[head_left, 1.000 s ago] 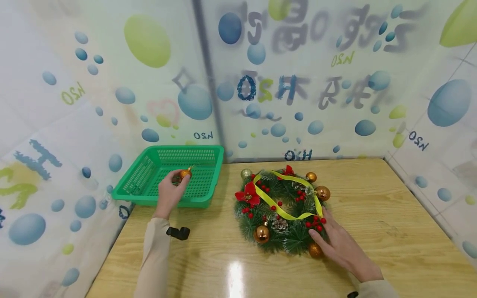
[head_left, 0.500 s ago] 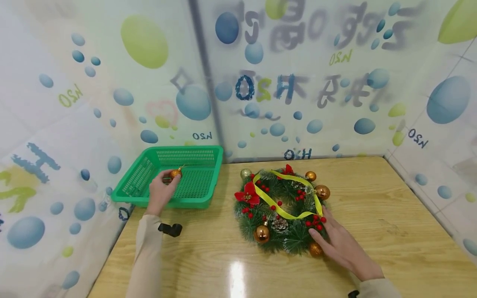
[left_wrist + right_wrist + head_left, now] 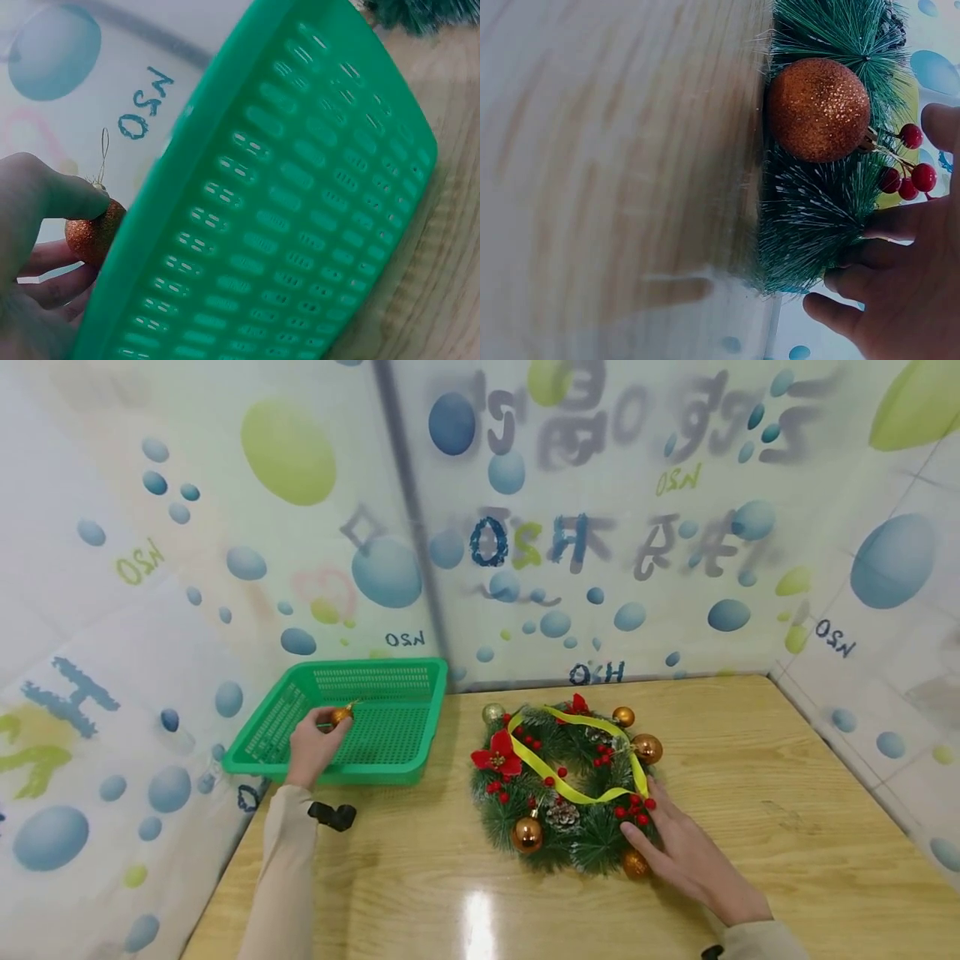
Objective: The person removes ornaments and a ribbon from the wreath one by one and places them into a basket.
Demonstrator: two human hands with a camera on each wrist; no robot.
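My left hand (image 3: 315, 745) pinches a small orange glitter ball (image 3: 341, 716) with a wire loop, held over the left part of the green plastic basket (image 3: 420, 752). In the left wrist view the ball (image 3: 91, 236) sits between thumb and fingers just behind the basket's wall (image 3: 285, 217). A Christmas wreath (image 3: 567, 781) with a yellow ribbon, red flowers, berries and gold balls lies on the wooden table. My right hand (image 3: 678, 843) rests with straight fingers on the wreath's lower right edge, beside a glitter ball (image 3: 819, 109) and red berries (image 3: 909, 171).
The basket stands at the table's (image 3: 750, 777) back left corner, against a printed plastic curtain (image 3: 525, 527) that walls in the back and both sides. A black wrist mount (image 3: 332, 815) sits on my left sleeve.
My left hand has carried the orange ball leftward over the basket. The right hand has stayed on the wreath.
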